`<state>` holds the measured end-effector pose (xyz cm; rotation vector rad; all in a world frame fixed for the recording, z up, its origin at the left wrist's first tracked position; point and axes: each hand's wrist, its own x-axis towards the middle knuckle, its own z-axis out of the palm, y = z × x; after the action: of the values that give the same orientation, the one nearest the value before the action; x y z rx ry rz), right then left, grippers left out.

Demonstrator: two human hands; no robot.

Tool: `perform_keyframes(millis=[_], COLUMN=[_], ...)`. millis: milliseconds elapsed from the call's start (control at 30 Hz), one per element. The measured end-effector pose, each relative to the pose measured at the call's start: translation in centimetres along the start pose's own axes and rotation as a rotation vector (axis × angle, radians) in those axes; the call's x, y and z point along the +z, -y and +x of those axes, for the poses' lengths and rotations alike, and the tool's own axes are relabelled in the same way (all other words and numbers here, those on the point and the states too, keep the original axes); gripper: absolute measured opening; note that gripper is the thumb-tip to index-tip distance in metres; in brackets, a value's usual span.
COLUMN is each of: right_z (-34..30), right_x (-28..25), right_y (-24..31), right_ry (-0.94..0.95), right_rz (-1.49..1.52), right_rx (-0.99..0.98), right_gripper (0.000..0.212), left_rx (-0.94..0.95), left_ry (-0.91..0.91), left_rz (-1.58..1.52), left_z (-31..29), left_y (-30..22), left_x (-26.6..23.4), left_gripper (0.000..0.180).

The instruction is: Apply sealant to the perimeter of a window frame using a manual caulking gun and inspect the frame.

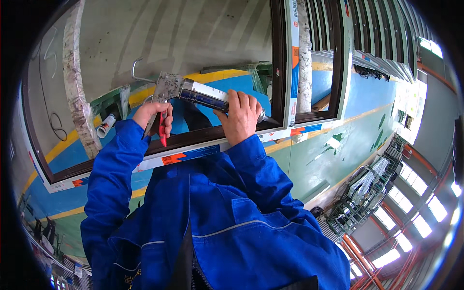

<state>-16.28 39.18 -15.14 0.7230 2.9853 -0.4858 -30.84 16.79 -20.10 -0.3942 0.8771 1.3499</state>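
Observation:
A caulking gun with a worn metal body and a bent pull rod lies slanted over a dark brown window frame. My left hand is wrapped round its handle, where a red grip part shows between the fingers. My right hand grips the front of the white and dark blue sealant cartridge. The grey nozzle points at the frame's inner corner by the upright bar. Whether its tip touches the frame I cannot tell.
Padded supports run under the frame. A white cartridge lies below at the left, near a thin black cable. Stacked metal profiles stand at the upper right. Loaded racks line the floor at the right.

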Motion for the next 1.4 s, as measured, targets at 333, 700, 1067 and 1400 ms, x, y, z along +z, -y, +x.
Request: perform_keyframes(millis=[333,700,1067,1400], right_z=[-0.1,-0.2,-0.4,-0.5], right_x=[0.0,-0.2,-0.2,-0.4], right_y=[-0.2,-0.2,-0.4,-0.6], right_ry=[-0.045,-0.108,-0.109,-0.127], right_rz=[0.031,0.096,0.114,0.15], right_rx=[-0.013,-0.037,0.004,-0.008], right_gripper=[0.065,0.065,0.065,0.066], left_rx=[0.042,0.096,0.124,0.154], left_ry=[-0.003,-0.013,-0.051,-0.074], left_rz=[0.065,0.064,0.111,0.139], left_z=[-0.4,-1.8,-2.1,-2.6], left_y=[-0.4,-1.0,-1.4,-1.5], left_x=[0.6,2.2,3.6,4.4], left_gripper=[0.026,0.026,0.025,0.026])
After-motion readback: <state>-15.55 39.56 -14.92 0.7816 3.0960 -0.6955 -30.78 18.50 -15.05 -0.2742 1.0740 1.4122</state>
